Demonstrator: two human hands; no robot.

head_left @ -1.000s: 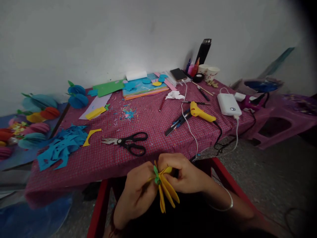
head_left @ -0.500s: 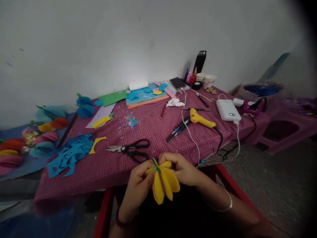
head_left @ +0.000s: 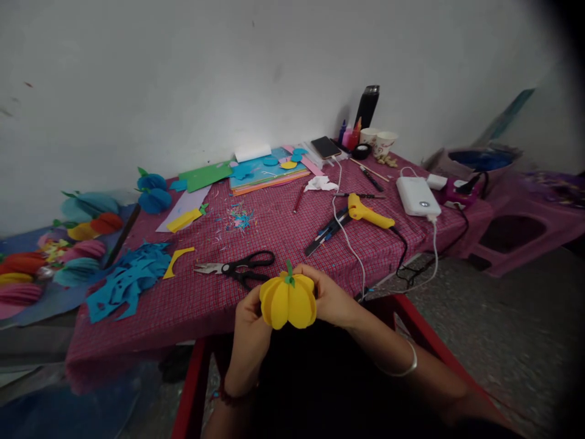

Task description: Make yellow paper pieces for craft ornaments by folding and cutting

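Observation:
A yellow paper pumpkin [head_left: 289, 302] with a green stem [head_left: 289, 273] is held upright between my hands, just off the table's front edge. My left hand [head_left: 251, 326] grips its left side, and my right hand [head_left: 329, 297] grips its right side; the fingertips of both are partly hidden behind the paper folds. Black-handled scissors [head_left: 235, 267] lie on the table just beyond my left hand. Farther off to the right rest a yellow hot glue gun [head_left: 369, 212] and a dark utility knife [head_left: 326, 231].
Blue paper scraps [head_left: 130, 277] and a yellow offcut [head_left: 177, 262] lie at the left of the checked tablecloth [head_left: 274, 228]. Finished paper pumpkins [head_left: 80, 253] sit farther left. A white power bank [head_left: 417, 196] trails cables off the right edge. Paper cups [head_left: 384, 144] and a black flask [head_left: 367, 107] stand behind.
The yellow pumpkin has been turned upright and raised slightly, its folds now spread round with the stem on top. Both hands have shifted to its sides.

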